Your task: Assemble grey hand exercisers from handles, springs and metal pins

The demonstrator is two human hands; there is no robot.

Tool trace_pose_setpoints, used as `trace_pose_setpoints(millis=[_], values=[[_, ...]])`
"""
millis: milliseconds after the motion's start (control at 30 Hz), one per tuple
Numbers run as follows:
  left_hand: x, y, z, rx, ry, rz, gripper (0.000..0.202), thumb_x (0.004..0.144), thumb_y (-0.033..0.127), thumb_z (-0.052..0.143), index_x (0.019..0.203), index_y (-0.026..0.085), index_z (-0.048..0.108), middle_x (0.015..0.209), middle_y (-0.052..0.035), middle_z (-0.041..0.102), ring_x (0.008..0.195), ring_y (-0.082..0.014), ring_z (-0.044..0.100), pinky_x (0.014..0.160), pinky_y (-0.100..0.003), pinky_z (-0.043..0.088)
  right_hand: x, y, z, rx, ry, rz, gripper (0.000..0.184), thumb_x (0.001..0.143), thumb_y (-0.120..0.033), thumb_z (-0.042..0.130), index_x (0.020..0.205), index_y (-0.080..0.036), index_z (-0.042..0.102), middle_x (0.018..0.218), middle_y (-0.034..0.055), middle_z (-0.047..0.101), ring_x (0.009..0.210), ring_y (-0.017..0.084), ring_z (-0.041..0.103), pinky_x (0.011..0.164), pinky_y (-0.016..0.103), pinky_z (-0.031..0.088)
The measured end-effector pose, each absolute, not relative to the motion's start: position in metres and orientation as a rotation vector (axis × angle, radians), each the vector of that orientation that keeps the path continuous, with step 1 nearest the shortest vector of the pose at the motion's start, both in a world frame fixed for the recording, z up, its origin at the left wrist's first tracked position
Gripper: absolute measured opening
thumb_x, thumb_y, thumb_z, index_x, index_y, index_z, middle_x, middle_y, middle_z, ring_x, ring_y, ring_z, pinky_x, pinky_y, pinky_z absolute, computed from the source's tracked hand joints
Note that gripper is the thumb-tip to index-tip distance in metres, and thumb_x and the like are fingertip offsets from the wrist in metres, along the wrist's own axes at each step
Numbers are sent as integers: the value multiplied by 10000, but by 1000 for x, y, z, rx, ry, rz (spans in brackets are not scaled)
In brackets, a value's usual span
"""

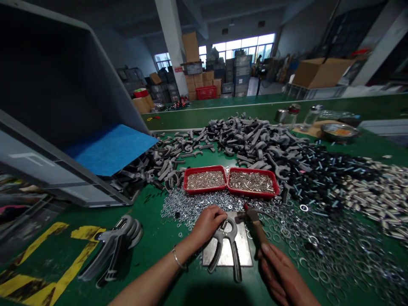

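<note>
On square silvery metal plate (246,256): grey-and-black A-shaped plastic clamp (232,236), flat, seemingly for firm backing.
Left hand (208,223): pinching at clamp's top, probably steadying it.
Right hand (282,272): grasping wooden-handled metal hammer (259,231), head kept handy alongside.

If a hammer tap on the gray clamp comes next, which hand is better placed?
Likely the right hand: it grips the hammer, whose head is beside the gray clamp on the metal plate. The left hand is at the clamp's upper end.
</note>
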State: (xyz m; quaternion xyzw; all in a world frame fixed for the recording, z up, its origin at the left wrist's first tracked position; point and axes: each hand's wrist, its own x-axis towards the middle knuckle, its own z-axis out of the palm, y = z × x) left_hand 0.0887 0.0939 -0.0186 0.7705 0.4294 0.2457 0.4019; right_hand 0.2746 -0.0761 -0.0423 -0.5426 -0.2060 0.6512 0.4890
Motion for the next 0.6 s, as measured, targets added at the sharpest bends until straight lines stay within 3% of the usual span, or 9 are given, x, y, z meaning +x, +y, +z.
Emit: trace_pose_setpoints(millis=[267, 467, 600], values=[[90, 90, -22, 2112, 1089, 593, 181, 918, 204, 567, 768, 170, 664, 805, -13, 631, 795, -172, 602, 763, -284, 437, 272, -75, -35, -1290, -428, 1562, 452, 840, -661, 604, 854, -220, 502, 503, -93, 503, 285, -10, 187, 267, 106, 139], [85, 93, -33, 2862, 727, 493, 254, 1009, 175, 407, 898, 134, 632, 904, -83, 622, 865, -223, 530, 827, -363, 429, 269, -75, -40, -1316, -467, 1537, 449, 833, -664, 604, 848, -227, 500, 491, -99, 486, 280, 6, 188, 257, 124, 156], [84, 97, -31, 3003, 590, 362, 220, 1007, 151, 408, 933, 124, 613, 928, -85, 620, 869, -226, 530, 826, -375, 447, 278, -76, -39, -1455, -616, 1470, 454, 860, -686, 533, 864, -233, 530, 501, -97, 453, 303, 36, 220, 281, 163, 179]])
